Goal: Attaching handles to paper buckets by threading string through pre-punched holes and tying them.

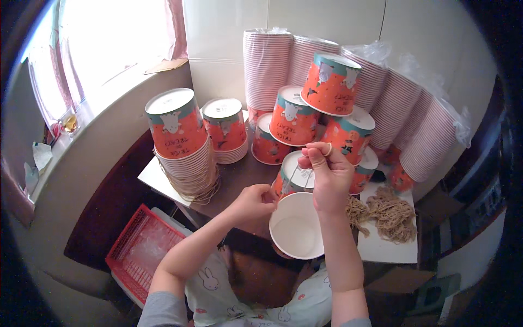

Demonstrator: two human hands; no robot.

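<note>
Your left hand (255, 200) is closed on the rim of an open white paper cup (297, 224), which sits just below and between your hands. Your right hand (325, 173) is raised above the cup, fingers pinched on a thin string (295, 175) running down toward it. Just right of that hand lie bundles of tan twine (389, 212). Beyond your hands stand orange printed cups (294, 117), stacked upside down.

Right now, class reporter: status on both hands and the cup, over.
Left hand grips white-lined paper cup at rim. Right hand raised, pinching thin string that runs toward the cup. Orange cup stacks crowd close behind; twine bundles to the right.
</note>
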